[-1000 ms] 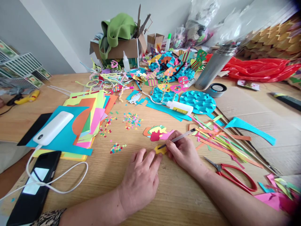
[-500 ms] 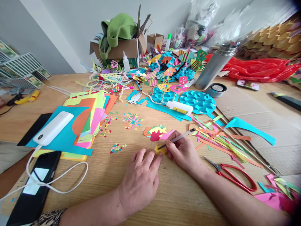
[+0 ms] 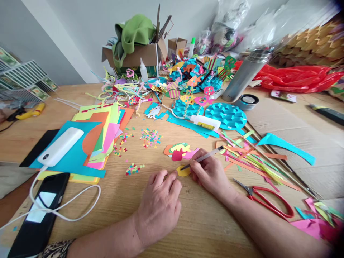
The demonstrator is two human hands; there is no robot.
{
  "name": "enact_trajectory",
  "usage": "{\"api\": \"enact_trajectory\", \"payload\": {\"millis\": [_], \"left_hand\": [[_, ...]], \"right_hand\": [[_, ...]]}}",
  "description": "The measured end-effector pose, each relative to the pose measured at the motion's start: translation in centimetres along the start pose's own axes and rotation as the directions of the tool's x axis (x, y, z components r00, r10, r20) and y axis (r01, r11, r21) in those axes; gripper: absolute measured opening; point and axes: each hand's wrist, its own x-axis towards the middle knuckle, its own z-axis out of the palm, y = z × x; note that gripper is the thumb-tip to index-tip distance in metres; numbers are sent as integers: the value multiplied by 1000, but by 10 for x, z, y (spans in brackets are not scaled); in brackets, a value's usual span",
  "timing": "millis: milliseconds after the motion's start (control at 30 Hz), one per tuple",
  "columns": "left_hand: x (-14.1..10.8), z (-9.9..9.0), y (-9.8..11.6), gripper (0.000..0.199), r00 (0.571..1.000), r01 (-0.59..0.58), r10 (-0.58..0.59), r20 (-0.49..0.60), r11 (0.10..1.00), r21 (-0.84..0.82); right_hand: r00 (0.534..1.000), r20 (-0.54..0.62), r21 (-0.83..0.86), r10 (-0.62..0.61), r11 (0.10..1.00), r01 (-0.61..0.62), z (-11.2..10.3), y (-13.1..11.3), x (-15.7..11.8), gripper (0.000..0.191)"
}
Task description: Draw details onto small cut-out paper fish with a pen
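My right hand (image 3: 209, 173) is closed around a slim pen (image 3: 212, 153) with a pale barrel and dark ends. Its dark tip meets a small yellow paper cutout (image 3: 183, 172) flat on the table. Left of the cutout, my left hand (image 3: 160, 202) rests with its fingers curled under and one fingertip near the cutout's left edge; whether anything is in these fingers is hidden. Just beyond lies a small pile of paper fish cutouts (image 3: 177, 154) in red, yellow, green, orange and pink. Round paper dots (image 3: 133, 169) and tiny paper bits (image 3: 151, 137) lie farther left.
Red-handled scissors (image 3: 271, 202) and paper strips (image 3: 252, 157) lie at right. A stack of coloured paper (image 3: 92, 143), a white power bank (image 3: 61, 147) and a phone (image 3: 40, 211) are at left. A glue bottle (image 3: 205, 123), blue discs (image 3: 225, 116) and a steel flask (image 3: 245, 76) stand behind.
My left fingers have drawn back and curled, uncovering more of the yellow cutout. My right hand and the pen have barely moved.
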Motion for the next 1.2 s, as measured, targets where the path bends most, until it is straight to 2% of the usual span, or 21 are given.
{"api": "enact_trajectory", "payload": {"millis": [1200], "left_hand": [[1,-1,-1,22,999,1,-3,-35,999,-44]], "right_hand": [[997,10,-95,-79,992,79,-2,1,0,13]]}}
